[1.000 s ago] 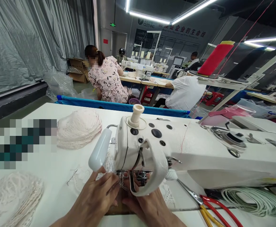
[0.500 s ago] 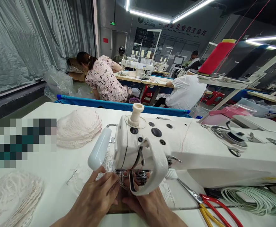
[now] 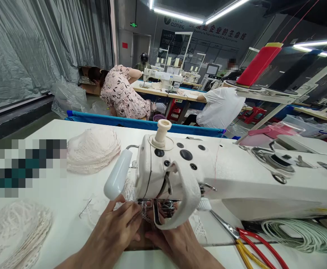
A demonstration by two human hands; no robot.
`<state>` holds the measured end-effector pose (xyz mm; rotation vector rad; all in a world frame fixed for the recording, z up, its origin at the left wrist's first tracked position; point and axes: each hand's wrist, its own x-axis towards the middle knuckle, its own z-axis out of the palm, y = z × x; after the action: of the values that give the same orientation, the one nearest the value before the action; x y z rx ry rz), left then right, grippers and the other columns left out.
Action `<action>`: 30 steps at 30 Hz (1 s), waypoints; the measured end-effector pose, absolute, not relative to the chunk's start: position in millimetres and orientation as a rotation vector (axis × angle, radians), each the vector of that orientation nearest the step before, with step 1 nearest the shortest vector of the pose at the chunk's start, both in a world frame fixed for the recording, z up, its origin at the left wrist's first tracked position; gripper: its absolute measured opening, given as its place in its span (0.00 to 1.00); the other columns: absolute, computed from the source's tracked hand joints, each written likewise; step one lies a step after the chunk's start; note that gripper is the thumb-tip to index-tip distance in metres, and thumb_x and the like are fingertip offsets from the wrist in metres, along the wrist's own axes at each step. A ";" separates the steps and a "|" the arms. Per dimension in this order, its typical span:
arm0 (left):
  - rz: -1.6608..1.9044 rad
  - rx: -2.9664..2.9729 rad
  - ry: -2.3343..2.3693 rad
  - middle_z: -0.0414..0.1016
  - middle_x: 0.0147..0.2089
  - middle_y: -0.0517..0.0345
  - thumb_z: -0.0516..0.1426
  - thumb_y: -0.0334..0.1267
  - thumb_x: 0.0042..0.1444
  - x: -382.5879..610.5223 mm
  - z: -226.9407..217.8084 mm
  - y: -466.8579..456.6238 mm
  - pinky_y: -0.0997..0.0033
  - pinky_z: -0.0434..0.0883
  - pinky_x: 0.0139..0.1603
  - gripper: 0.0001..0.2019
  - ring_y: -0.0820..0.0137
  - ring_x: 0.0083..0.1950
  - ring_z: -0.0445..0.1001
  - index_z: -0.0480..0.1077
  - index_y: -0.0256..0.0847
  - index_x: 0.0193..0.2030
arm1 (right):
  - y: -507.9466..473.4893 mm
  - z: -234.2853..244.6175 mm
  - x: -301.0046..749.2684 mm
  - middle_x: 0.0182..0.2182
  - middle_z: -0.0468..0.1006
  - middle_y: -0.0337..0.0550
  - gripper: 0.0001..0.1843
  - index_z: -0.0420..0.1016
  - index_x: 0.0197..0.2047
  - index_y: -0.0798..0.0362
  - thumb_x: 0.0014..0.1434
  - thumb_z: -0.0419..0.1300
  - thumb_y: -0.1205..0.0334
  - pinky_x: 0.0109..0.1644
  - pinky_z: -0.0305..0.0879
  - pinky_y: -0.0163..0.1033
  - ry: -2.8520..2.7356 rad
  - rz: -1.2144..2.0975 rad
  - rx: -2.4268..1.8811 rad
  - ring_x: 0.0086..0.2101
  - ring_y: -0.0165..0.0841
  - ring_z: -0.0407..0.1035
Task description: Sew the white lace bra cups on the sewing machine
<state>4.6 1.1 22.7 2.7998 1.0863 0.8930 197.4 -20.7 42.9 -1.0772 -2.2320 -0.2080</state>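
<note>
A white sewing machine point(image 3: 180, 168) fills the middle of the view. Under its needle area a strip of white lace point(image 3: 144, 212) lies between my two hands. To the left of the needle, my left hand point(image 3: 118, 228) is closed, its curled fingers pinching the lace edge. My right hand point(image 3: 183, 241) sits to the right, closed on the lace with thumb and finger near the presser foot; the machine's curved white guard hides part of its fingers. More lace point(image 3: 200, 229) pokes out beside the right hand.
Stacked white lace pieces point(image 3: 93, 151) and another lace pile point(image 3: 14, 235) lie at left. Red-and-yellow-handled scissors point(image 3: 236, 235) and a coil of pale green cord point(image 3: 298, 235) are at right. A red thread cone point(image 3: 259, 65) stands above. Co-workers sit beyond the blue cloth barrier point(image 3: 146, 123).
My hands stay at nearly the same spot by the needle. The view has shifted slightly. The co-worker in the floral shirt has leaned a little further left with a raised elbow.
</note>
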 end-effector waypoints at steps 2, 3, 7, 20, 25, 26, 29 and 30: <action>0.877 2.795 1.089 0.77 0.35 0.69 0.66 0.35 0.52 4.7 24.7 0.5 0.68 0.58 0.46 0.09 0.71 0.35 0.73 0.69 0.44 0.37 | -21.0 42.4 196.4 0.37 0.79 0.48 0.17 0.75 0.41 0.54 0.68 0.47 0.57 0.40 0.67 0.42 -2.220 -0.183 -1.072 0.36 0.38 0.72; 0.881 2.796 1.085 0.78 0.35 0.69 0.66 0.36 0.52 4.7 25.1 0.2 0.67 0.58 0.46 0.09 0.71 0.35 0.73 0.70 0.44 0.38 | -21.0 42.2 196.1 0.36 0.79 0.48 0.18 0.75 0.42 0.54 0.68 0.46 0.56 0.40 0.67 0.42 -2.220 -0.175 -1.076 0.36 0.38 0.72; 0.886 2.806 1.088 0.78 0.36 0.68 0.64 0.39 0.55 3.5 20.6 -0.4 0.66 0.59 0.45 0.08 0.70 0.36 0.73 0.70 0.44 0.38 | -19.7 42.5 196.3 0.34 0.79 0.46 0.17 0.75 0.40 0.53 0.68 0.47 0.55 0.40 0.67 0.41 -2.231 -0.164 -1.079 0.34 0.36 0.71; 1.029 2.828 1.007 0.77 0.36 0.66 0.57 0.44 0.62 0.9 -4.4 2.9 0.60 0.59 0.51 0.08 0.69 0.37 0.73 0.70 0.43 0.37 | -23.0 37.2 196.6 0.33 0.79 0.47 0.18 0.73 0.47 0.52 0.68 0.47 0.52 0.37 0.66 0.40 -2.310 -0.150 -1.012 0.34 0.37 0.73; 1.062 2.801 0.989 0.77 0.39 0.67 0.53 0.44 0.64 4.1 6.4 2.2 0.62 0.57 0.52 0.09 0.71 0.38 0.73 0.70 0.42 0.39 | -21.7 30.0 198.0 0.32 0.78 0.46 0.19 0.75 0.44 0.51 0.66 0.49 0.47 0.36 0.65 0.40 -2.297 -0.116 -1.038 0.34 0.38 0.73; 1.090 2.789 0.979 0.77 0.37 0.67 0.53 0.44 0.65 4.6 6.7 2.9 0.62 0.58 0.51 0.10 0.72 0.37 0.73 0.70 0.42 0.39 | -21.4 29.3 198.3 0.32 0.78 0.46 0.20 0.75 0.44 0.51 0.66 0.49 0.47 0.36 0.65 0.40 -2.300 -0.126 -1.047 0.34 0.38 0.73; 1.140 2.792 0.959 0.77 0.35 0.67 0.55 0.44 0.63 4.4 5.7 4.8 0.63 0.57 0.50 0.08 0.72 0.35 0.72 0.70 0.42 0.40 | -20.9 29.2 198.6 0.33 0.79 0.47 0.19 0.74 0.45 0.51 0.66 0.49 0.48 0.36 0.66 0.41 -2.345 -0.193 -1.047 0.33 0.38 0.72; 1.137 2.809 0.958 0.77 0.35 0.67 0.56 0.43 0.62 3.9 5.4 5.0 0.63 0.57 0.50 0.08 0.72 0.34 0.72 0.70 0.42 0.41 | -20.7 29.7 198.4 0.33 0.79 0.47 0.19 0.74 0.46 0.51 0.66 0.49 0.48 0.36 0.66 0.41 -2.363 -0.231 -1.038 0.33 0.38 0.72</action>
<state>3.9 5.0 5.4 2.8093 0.9579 1.1368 198.4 -20.7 29.7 -1.0382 -2.3627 -0.2307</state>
